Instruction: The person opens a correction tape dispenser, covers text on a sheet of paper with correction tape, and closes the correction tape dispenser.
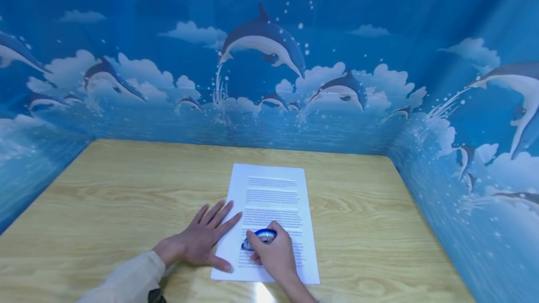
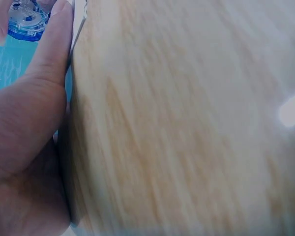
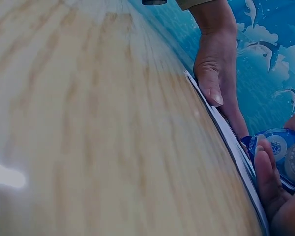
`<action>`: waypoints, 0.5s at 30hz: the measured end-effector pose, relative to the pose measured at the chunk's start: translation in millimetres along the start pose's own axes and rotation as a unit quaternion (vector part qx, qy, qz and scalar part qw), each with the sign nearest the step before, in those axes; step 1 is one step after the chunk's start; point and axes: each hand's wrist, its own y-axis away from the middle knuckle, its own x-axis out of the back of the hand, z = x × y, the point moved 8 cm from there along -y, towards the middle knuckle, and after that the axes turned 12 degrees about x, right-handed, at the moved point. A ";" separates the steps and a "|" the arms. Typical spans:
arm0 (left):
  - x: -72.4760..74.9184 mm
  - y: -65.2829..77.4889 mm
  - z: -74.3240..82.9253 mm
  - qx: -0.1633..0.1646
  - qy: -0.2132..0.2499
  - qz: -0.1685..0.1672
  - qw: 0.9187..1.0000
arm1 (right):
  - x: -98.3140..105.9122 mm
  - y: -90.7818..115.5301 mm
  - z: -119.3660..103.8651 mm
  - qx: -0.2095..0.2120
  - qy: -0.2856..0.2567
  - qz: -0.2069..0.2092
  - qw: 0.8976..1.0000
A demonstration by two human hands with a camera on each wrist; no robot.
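A printed sheet of paper lies on the table, with lines of text and a few brighter white bands between them. My left hand rests on its left edge, fingers spread and straight, thumb near the lower left corner. Over the lower text, my right hand grips a blue and clear correction tape dispenser between thumb and fingers. The tip of the dispenser points left, close to the paper. Its round reels show through the clear casing in the right wrist view. The right palm hides part of the text.
The wood-grain table extends on both sides of the sheet and behind it. A blue curtain printed with dolphins and clouds encloses the back and sides. A bright light reflection falls on the table just below the paper.
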 end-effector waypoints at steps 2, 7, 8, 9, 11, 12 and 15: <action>0.3 -0.2 0.3 0.000 -0.001 0.001 1.000 | 0.0 0.5 0.3 0.004 0.010 -0.001 1.000; 0.0 -0.5 -0.3 0.007 0.001 -0.006 1.000 | -1.6 1.0 -0.3 0.007 0.021 -0.006 1.000; -0.2 -0.6 -0.5 0.008 0.002 -0.007 1.000 | -1.9 1.0 -0.8 0.008 0.024 -0.007 1.000; -0.4 -0.7 -0.7 0.008 0.002 -0.006 1.000 | -2.1 1.0 -1.1 0.010 0.029 -0.007 1.000; -0.6 -0.4 -1.0 0.007 0.001 -0.003 1.000 | -3.0 1.1 -1.2 0.012 0.038 -0.007 0.999; -0.6 -0.3 -0.9 0.005 0.000 0.000 1.000 | -3.2 1.2 -1.1 0.012 0.045 -0.006 0.999; -0.1 0.2 -0.2 -0.002 0.001 0.009 1.000 | -3.4 1.0 -0.9 0.013 0.063 -0.002 0.998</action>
